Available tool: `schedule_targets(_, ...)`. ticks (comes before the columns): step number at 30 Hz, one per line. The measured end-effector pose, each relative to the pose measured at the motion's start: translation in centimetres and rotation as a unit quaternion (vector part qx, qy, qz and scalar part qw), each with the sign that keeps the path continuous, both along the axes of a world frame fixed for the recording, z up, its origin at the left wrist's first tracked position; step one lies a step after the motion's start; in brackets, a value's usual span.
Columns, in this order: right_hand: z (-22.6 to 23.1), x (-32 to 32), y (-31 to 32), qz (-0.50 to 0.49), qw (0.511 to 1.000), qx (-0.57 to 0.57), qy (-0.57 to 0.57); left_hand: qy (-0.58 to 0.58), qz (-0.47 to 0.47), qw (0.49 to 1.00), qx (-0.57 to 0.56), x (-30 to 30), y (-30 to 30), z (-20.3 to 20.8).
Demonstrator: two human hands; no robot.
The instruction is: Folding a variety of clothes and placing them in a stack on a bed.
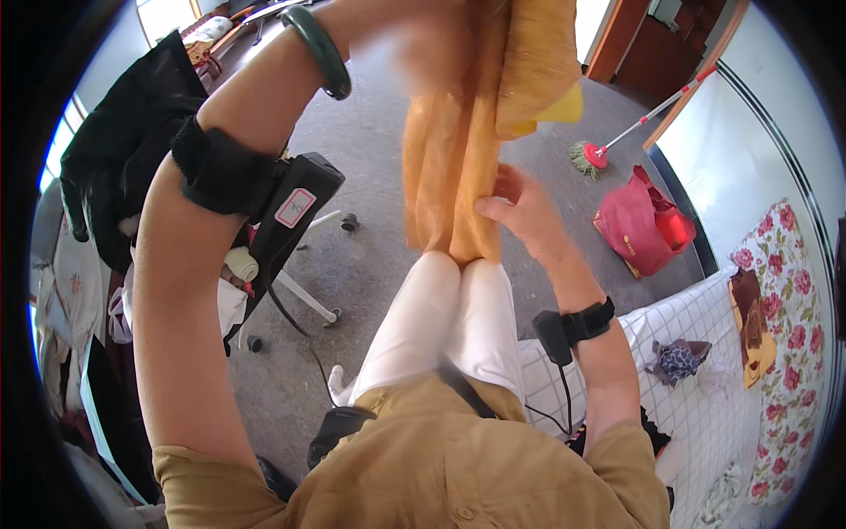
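An orange-yellow cloth [449,176], with long folds like a garment, hangs from the top of the view down to my knees. Its upper part is cut off by the frame, and a brighter yellow patch [560,106] shows at its right side. My left hand [423,48] is raised beside the cloth's upper part, its fingers smeared by motion. Lower down, my right hand [526,212] grips the cloth's right edge, thumb on the near side and fingers partly hidden behind. A dark green bangle [315,53] circles my left wrist.
To the right, a bed [634,326] has a white quilted cover and a flowered cloth [787,353]. Beyond it stand a red bag [639,220] and a mop [590,159]. A wheeled chair [308,300] and dark clothing [132,123] are at the left. Cables run from both armbands.
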State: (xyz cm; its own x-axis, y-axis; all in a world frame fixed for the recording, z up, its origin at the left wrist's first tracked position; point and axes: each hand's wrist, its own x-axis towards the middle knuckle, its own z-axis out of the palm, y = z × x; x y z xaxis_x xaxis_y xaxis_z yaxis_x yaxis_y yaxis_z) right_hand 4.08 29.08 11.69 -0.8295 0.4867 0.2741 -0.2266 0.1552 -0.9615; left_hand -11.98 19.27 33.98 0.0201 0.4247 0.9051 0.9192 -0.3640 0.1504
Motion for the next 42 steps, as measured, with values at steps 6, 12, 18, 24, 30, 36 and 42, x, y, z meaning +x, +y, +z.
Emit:
schedule_targets(6,-1.1,-0.3,5.2,-0.211,0.969,0.083,-0.101,0.006,0.061,0.998,-0.01,-1.5,0.0,0.5)
schedule_targets(12,-0.7,0.2,10.0,-0.26,0.946,0.192,-0.016,0.006,0.088,0.996,-0.011,-4.7,-0.1,-0.7)
schedule_targets(18,1.1,-1.0,9.9,-0.273,0.953,0.12,0.058,-0.075,0.089,0.993,0.027,-6.3,-0.9,-0.7)
schedule_targets(24,1.7,0.2,12.2,-0.334,0.924,0.178,0.053,-0.241,0.036,0.969,-0.03,-4.0,0.2,-0.4)
schedule_targets(30,-0.4,-1.6,11.5,-0.376,0.901,0.215,0.021,-0.373,-0.021,0.927,-0.042,-2.1,2.1,1.5)
schedule_targets(36,-3.6,-1.5,3.9,-0.272,0.932,0.236,0.029,-0.427,-0.059,0.902,-0.038,-2.0,2.7,2.1)
schedule_targets(42,-6.6,-2.8,-1.7,-0.112,0.976,0.185,-0.022,-0.394,-0.044,0.918,-0.012,-1.4,2.9,2.8)
